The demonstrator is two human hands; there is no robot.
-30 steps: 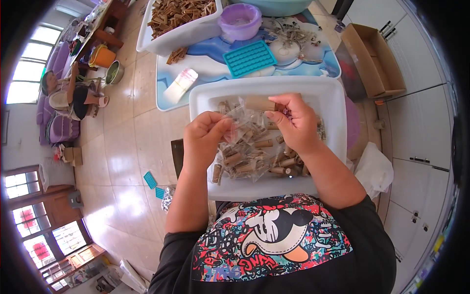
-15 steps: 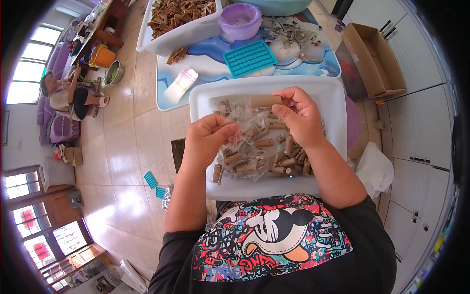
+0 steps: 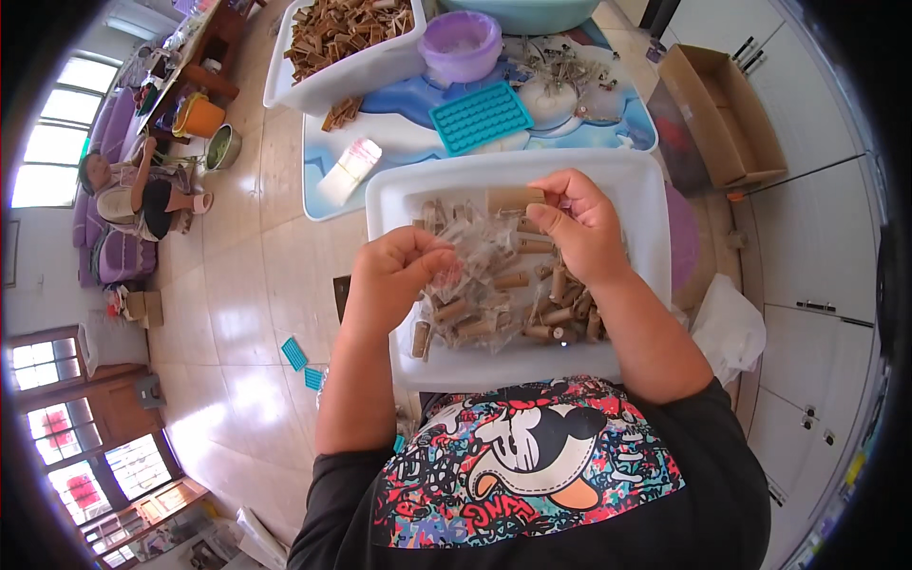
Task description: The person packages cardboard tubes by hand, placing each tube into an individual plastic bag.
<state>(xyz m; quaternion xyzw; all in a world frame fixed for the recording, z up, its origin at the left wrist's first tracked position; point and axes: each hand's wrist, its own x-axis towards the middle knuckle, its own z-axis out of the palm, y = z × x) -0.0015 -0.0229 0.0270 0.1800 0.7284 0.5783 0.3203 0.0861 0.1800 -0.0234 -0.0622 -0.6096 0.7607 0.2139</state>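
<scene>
My right hand [image 3: 584, 223] pinches a flat-looking brown piece [image 3: 513, 199], like cardboard or a small tube, between thumb and fingers above the white tub [image 3: 636, 176]. To its left, my left hand [image 3: 394, 271] has its thumb and fingers pressed together on the edge of a clear plastic bag [image 3: 467, 256]. Below both hands, the tub holds several small brown tube-like pieces [image 3: 513, 280], some of them wrapped in clear plastic. Part of the heap is hidden by the bags and my right hand.
Beyond the tub, a blue patterned table bears a teal moulded tray [image 3: 482, 119], a purple bowl [image 3: 461, 46], a pile of small metal parts [image 3: 560, 71] and a white bin [image 3: 351, 71] of brown pieces. A cardboard box [image 3: 727, 119] stands right. Another person [image 3: 142, 190] sits far left.
My left hand has shifted slightly left, away from the brown piece. My right hand keeps its grip on that piece, almost unmoved.
</scene>
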